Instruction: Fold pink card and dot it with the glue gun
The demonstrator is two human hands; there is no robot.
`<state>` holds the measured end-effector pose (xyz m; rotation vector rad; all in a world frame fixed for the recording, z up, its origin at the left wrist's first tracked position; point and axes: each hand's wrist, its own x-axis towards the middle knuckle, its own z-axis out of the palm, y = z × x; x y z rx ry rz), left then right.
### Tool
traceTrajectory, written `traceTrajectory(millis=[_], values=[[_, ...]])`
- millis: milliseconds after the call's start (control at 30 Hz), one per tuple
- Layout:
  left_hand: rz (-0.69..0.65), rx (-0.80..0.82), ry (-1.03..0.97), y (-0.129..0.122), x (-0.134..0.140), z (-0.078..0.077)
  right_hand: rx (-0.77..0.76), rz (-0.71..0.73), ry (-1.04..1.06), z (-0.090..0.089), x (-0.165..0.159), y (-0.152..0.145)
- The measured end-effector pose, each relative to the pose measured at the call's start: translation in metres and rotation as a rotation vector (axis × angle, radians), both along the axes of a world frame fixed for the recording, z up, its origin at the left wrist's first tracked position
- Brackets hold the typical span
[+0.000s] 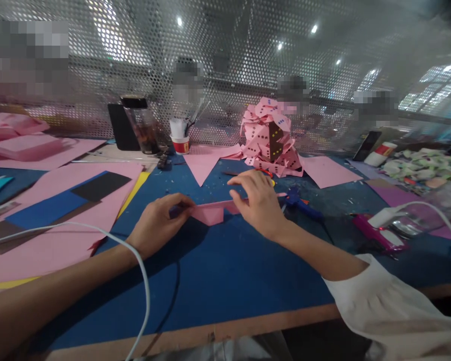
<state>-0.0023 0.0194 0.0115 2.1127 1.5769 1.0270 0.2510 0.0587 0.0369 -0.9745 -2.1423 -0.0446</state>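
A folded pink paper piece (209,214), long and narrow with a flap at its left part, is held low over the blue work mat (210,281). My left hand (160,223) pinches its left end between thumb and fingers. Curved over the right part is my right hand (261,205), thumb and index finger apart; it covers some of the paper, and whether it touches cannot be made out. A blue glue gun (302,204) lies just right of it. Behind stands a stack of folded pink paper shapes (266,138) with printed dots.
Pink sheets (60,190) with blue, black and brown paper strips lie at left. A white cable (145,281) crosses over my left forearm. A paper cup (180,143), a drink bottle (139,125) and a perforated metal screen (225,65) stand behind. A magenta device (379,233) lies right.
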Motion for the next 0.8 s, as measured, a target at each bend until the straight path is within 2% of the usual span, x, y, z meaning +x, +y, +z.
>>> traceTrajectory(millis=[100,233,300,400,533,600,800], values=[[0.043,-0.031,-0.102,0.002,-0.002,0.003,0.079,-0.044,0.167,0.008,0.008,0.005],[0.076,-0.04,-0.192,0.004,-0.003,0.009,0.061,-0.091,0.424,0.006,0.018,0.024],[0.096,-0.042,-0.225,0.005,-0.003,0.012,-0.014,-0.106,0.518,0.001,0.022,0.036],[0.113,-0.053,-0.273,0.004,-0.002,0.015,-0.226,-0.073,0.668,-0.006,0.024,0.048],[0.072,-0.1,-0.313,0.003,0.0,0.015,-0.532,0.106,0.798,-0.008,0.017,0.047],[0.051,-0.13,-0.308,0.002,0.0,0.013,-0.633,0.183,0.823,-0.007,0.013,0.041],[-0.044,-0.223,-0.342,-0.003,0.002,0.016,-0.673,0.168,0.904,-0.001,0.009,0.032]])
